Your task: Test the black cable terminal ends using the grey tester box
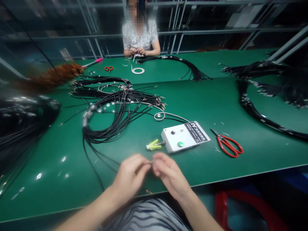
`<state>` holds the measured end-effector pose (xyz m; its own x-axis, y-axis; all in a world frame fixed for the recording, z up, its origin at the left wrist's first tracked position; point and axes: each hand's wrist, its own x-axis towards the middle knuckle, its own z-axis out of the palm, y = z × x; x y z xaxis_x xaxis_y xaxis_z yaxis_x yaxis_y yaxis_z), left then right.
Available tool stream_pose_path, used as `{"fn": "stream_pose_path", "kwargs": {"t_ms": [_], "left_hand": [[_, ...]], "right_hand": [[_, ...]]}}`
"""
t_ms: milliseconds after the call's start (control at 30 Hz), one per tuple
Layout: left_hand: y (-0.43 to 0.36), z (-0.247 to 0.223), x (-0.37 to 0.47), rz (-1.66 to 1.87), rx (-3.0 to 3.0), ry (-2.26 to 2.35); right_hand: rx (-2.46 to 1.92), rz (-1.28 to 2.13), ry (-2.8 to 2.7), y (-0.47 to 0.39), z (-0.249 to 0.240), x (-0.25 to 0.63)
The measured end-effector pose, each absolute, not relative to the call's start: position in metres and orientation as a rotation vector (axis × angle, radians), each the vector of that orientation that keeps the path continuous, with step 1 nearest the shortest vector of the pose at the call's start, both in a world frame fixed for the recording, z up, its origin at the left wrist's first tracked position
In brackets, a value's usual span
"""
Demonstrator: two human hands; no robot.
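My left hand [132, 171] is closed in a pinch, thumb against fingers, near the front edge of the table. Right beside it, my right hand [169, 173] pinches too, and the fingertips of both hands meet at a small pale cable end [151, 162]. A thin black cable [109, 159] runs from the coiled bundle to behind my left hand; the fingers hide most of what they hold. Just beyond the hands lies a white control box [176, 138] with a green button, a black knob and a yellow-green clip-like piece [154, 145] at its left end.
Red-handled scissors [229, 145] lie right of the box among small scraps. A coiled black cable bundle [103, 128] lies left. More cables [255, 115] lie right. Across the green table [204, 96], a person [141, 35] handles white tape near a tape roll [138, 70].
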<state>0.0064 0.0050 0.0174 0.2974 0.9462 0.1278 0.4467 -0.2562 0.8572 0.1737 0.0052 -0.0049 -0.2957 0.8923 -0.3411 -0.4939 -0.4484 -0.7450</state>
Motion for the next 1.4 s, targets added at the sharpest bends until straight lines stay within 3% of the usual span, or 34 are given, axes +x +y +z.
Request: {"fn": "stream_pose_path", "kwargs": {"t_ms": [633,933,1400], "left_hand": [[0.007,0.015,0.006,0.827,1.672,1.345],[-0.001,0.010,0.014,0.903,1.235,1.254],[-0.001,0.011,0.016,0.981,1.175,1.253]], "right_hand": [[-1.072,1.660,-0.855,0.014,-0.003,0.168],[-1.113,1.581,-0.973,0.011,0.004,0.165],[-1.127,1.624,-0.739,0.013,0.003,0.143]]}}
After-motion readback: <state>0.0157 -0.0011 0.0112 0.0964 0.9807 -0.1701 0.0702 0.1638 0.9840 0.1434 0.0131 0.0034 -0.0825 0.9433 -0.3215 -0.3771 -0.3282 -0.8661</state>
